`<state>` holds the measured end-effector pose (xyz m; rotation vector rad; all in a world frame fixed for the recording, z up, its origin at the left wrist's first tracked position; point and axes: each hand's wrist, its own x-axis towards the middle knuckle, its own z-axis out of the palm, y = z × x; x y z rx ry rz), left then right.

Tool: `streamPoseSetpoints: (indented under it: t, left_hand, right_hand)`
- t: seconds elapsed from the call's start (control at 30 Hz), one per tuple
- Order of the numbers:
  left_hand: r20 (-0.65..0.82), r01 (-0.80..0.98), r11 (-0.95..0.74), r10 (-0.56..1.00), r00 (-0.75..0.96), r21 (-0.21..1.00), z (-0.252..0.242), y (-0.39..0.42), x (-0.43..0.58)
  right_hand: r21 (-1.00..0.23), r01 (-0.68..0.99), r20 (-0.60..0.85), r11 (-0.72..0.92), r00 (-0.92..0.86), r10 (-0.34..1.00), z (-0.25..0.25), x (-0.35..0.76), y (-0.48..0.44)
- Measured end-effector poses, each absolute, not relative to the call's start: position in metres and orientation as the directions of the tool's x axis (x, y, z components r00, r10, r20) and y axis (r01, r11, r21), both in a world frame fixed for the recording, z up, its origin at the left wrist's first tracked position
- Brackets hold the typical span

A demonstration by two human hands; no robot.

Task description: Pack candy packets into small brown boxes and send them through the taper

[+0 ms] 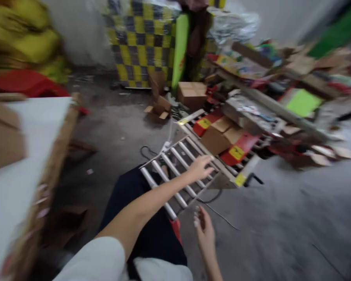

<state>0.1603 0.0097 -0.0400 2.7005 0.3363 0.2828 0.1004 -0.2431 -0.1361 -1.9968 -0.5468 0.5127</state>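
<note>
My left hand (200, 168) reaches over the metal roller conveyor (175, 173), with nothing visible in it. Its fingers are spread and point at a cardboard box (218, 138); whether they touch it I cannot tell. The box sits between the red side guides (236, 150) of a carton sealing machine (251, 113), partly under its top head. Lower down, clear of the rollers, my right hand (205, 228) hangs with fingers loosely curved and a gap between thumb and fingers. No object shows in it, though blur softens the detail.
A white-topped table (43, 128) with a cardboard box (4, 134) stands at left. Small cartons (191, 93) lie on the floor beyond the conveyor. A cable (222, 218) crosses the floor. Checkered wrapped goods (143, 43) and piled scrap cardboard (333, 62) stand at the back.
</note>
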Motion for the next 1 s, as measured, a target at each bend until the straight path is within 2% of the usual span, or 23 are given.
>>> streamPoseSetpoints:
  t: [0.1,0.17,0.23,0.3,0.37,0.43,0.53,0.63,0.73,0.8,0.9,1.0]
  left_hand:
    - [0.057,0.327,-0.885,0.364,0.930,0.331,-0.049,-0.001,0.076]
    - [0.027,0.494,-0.833,0.516,0.856,0.251,-0.047,0.005,0.014]
    - [0.059,0.671,-0.721,0.687,0.724,0.170,-0.036,0.019,-0.053]
    - [0.152,0.806,-0.580,0.813,0.562,0.121,-0.017,0.040,-0.121]
    - [0.286,0.881,-0.458,0.865,0.412,0.115,0.007,0.071,-0.186]
    - [0.554,0.924,-0.323,0.817,0.162,0.205,0.034,0.109,-0.244]
    - [0.654,0.966,-0.142,0.755,-0.034,0.214,0.079,0.168,-0.306]
    - [0.579,0.991,0.040,0.808,-0.105,0.124,0.114,0.218,-0.334]
    - [0.433,0.997,0.081,0.899,-0.067,-0.014,0.127,0.251,-0.337]
    - [0.384,0.989,0.132,0.918,-0.100,-0.060,0.127,0.261,-0.334]
    - [0.363,0.975,0.215,0.914,-0.183,-0.049,0.125,0.262,-0.336]
    - [0.341,0.985,0.175,0.925,-0.166,0.004,0.129,0.250,-0.351]
  right_hand:
    - [-0.854,0.184,-0.180,-0.486,0.772,0.610,-0.128,0.128,-0.239]
    - [-0.848,0.193,-0.207,-0.493,0.737,0.644,-0.132,0.146,-0.225]
    - [-0.836,0.215,-0.231,-0.505,0.696,0.680,-0.135,0.154,-0.209]
    - [-0.829,0.267,-0.217,-0.490,0.655,0.724,-0.132,0.152,-0.198]
    - [-0.839,0.339,-0.152,-0.426,0.606,0.781,-0.128,0.144,-0.191]
    - [-0.850,0.402,-0.069,-0.341,0.556,0.828,-0.126,0.132,-0.189]
    - [-0.849,0.463,0.003,-0.255,0.487,0.874,-0.130,0.113,-0.189]
    - [-0.837,0.500,0.023,-0.221,0.435,0.900,-0.135,0.095,-0.193]
    - [-0.836,0.510,0.014,-0.202,0.389,0.921,-0.134,0.080,-0.196]
    - [-0.840,0.504,0.002,-0.202,0.375,0.927,-0.130,0.071,-0.197]
    - [-0.845,0.489,-0.024,-0.214,0.366,0.930,-0.124,0.062,-0.199]
    - [-0.860,0.458,-0.064,-0.225,0.341,0.938,-0.120,0.058,-0.197]
